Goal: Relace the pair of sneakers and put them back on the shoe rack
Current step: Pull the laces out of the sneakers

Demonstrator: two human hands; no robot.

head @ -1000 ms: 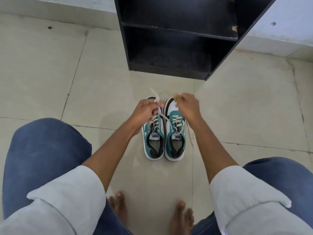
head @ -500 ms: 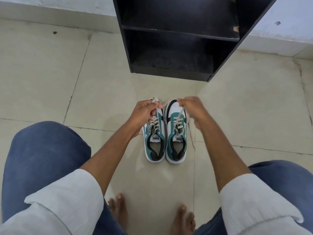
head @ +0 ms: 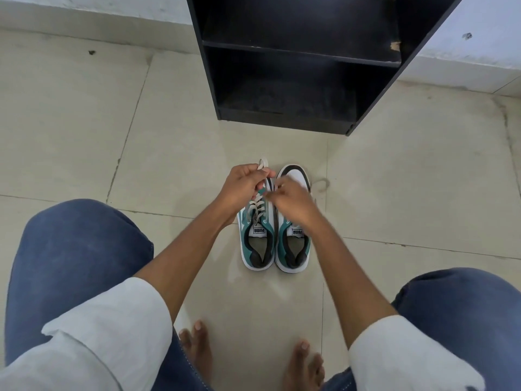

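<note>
The two sneakers sit side by side on the tiled floor (head: 169, 136) right under my hands, teal and white with dark linings and a white tongue label; the left sneaker (head: 258, 235) has its cream lace (head: 257, 204) crossed through the eyelets, the right sneaker (head: 293, 244) shows a white toe with a black band. My left hand (head: 245, 184) pinches a lace end above the left toe, and my right hand (head: 293, 200) curls just beside it, pinching the lace too. Beyond my hands stands the black shoe rack (head: 296, 66), well apart
</note>
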